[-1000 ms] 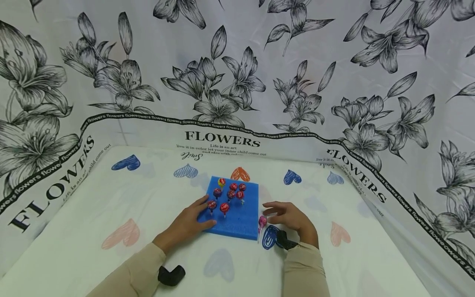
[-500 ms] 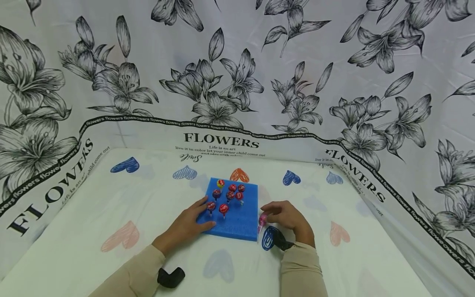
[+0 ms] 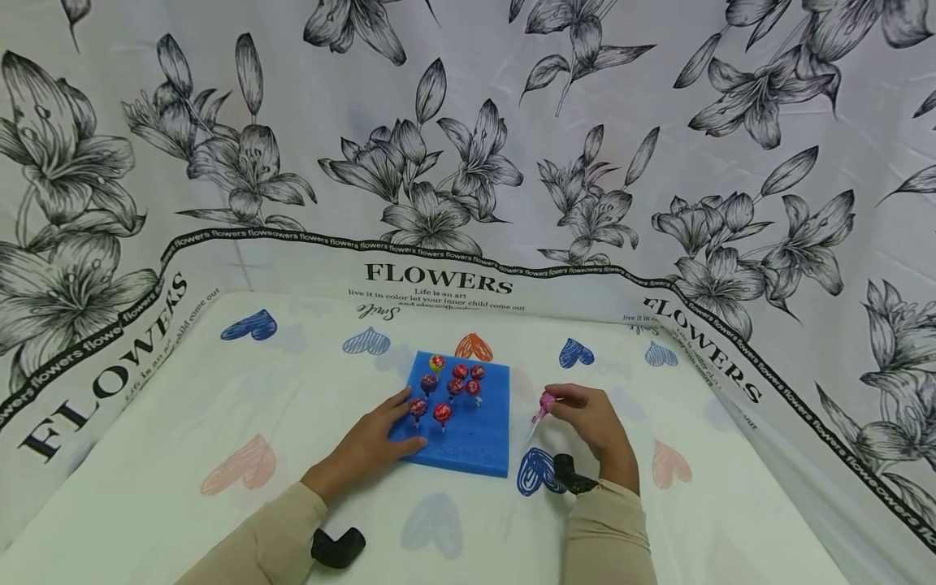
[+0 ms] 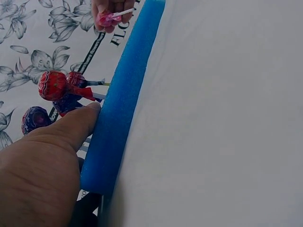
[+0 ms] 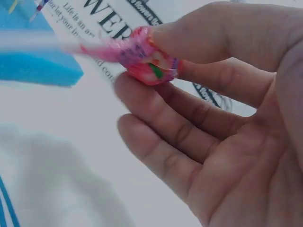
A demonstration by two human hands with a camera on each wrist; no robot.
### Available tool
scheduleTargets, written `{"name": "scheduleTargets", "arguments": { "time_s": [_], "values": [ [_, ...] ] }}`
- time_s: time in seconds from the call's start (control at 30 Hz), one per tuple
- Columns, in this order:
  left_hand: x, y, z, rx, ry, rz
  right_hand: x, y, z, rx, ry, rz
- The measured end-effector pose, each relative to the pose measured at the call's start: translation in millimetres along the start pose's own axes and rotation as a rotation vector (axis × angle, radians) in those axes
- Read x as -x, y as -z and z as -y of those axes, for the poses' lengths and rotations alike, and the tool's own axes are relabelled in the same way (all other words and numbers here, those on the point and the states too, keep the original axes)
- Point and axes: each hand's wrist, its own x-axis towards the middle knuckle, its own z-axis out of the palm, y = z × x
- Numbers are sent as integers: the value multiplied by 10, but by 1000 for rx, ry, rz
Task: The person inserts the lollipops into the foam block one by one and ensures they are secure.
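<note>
A pink-wrapped lollipop point(image 3: 546, 402) is pinched by its round head in my right hand point(image 3: 595, 422). Its white stick point(image 3: 532, 432) points down and left, off the right side of a blue foam block point(image 3: 475, 445). The right wrist view shows the lollipop point(image 5: 149, 59) between thumb and fingers. My left hand point(image 3: 366, 447) lies spread on the block's left edge. In the left wrist view its thumb point(image 4: 71, 125) touches the block's face; the other fingers are mostly hidden. Several lollipops, among them a red one point(image 3: 442, 413) and a yellow one point(image 3: 436, 361), stand upright in the foam.
The table bears a white cloth point(image 3: 329, 390) printed with hearts. A white curtain point(image 3: 497, 219) with black flower drawings hangs behind and at the sides. Black wrist mounts point(image 3: 338, 544) sit at both cuffs.
My right hand has closed its fingers on the pink lollipop beside the block, lifted it and moved a little right with it. The left hand and the block have stayed in place.
</note>
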Motion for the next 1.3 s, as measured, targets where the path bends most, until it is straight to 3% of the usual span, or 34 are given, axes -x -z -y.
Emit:
{"name": "scheduleTargets", "arguments": {
  "time_s": [0.13, 0.37, 0.53, 0.87, 1.07, 1.3],
  "values": [
    [8, -2, -4, 1, 0, 4, 28, 38, 79, -21, 13, -49],
    [7, 3, -27, -7, -1, 1, 110, 138, 275, -43, 64, -206],
    [8, 8, -35, -10, -3, 0, 199, 209, 426, -32, 157, -303],
    [12, 5, -19, -7, -27, -8, 387, 274, 698, -129, 379, -484],
    [4, 0, -9, -7, -20, -6, 466, 279, 827, -235, 518, -483],
    [7, -1, -10, -9, -14, -6, 518, 222, 949, -297, 641, -417]
  ]
}}
